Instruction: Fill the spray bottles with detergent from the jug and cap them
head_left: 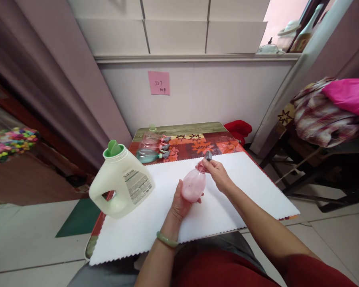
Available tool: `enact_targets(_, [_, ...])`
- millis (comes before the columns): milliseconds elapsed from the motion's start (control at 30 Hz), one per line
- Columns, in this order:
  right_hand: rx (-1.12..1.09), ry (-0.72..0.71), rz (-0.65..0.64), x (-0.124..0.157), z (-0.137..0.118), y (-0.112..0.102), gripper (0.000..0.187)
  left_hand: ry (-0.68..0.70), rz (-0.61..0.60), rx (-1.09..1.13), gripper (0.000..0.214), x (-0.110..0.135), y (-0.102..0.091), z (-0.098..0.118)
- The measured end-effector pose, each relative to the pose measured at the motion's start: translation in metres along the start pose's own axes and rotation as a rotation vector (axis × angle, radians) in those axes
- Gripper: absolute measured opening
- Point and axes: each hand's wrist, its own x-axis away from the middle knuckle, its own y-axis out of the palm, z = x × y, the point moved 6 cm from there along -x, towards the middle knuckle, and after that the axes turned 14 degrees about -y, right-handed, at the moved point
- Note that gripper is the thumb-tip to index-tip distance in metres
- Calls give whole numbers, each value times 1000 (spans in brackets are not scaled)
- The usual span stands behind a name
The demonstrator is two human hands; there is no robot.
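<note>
My left hand (179, 203) is wrapped round the base of a small pink spray bottle (194, 184), holding it just above the white mat (245, 195). My right hand (217, 172) pinches the bottle's neck and its grey spray head (208, 156). A large white detergent jug (121, 181) with a green spout stands at the mat's left edge, clear of both hands.
Three more small spray bottles, two pink (153, 138) and one green (148, 156), lie at the far left of the small table (182, 128). A red cloth (238, 129) sits behind the table. A chair piled with clothes (329, 107) stands to the right.
</note>
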Motion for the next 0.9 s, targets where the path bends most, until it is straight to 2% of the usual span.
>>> enact_targets(67, [-64, 57, 41, 3, 9, 3, 52, -4, -3, -7, 77, -1, 0, -1])
enact_targets(233, [-142, 46, 41, 7, 17, 10, 50, -20, -39, -11, 81, -1, 0, -2])
enact_targets(500, [-115, -2, -92, 10, 24, 12, 47, -82, -93, 12, 92, -1, 0, -4])
enact_targets(800, [-8, -149, -270, 4, 13, 7, 36, -169, -129, 18, 103, -4, -4, -7])
enact_targets(900, [-40, -127, -278, 5, 16, 9, 35, -208, -137, 8, 100, -3, -3, -7])
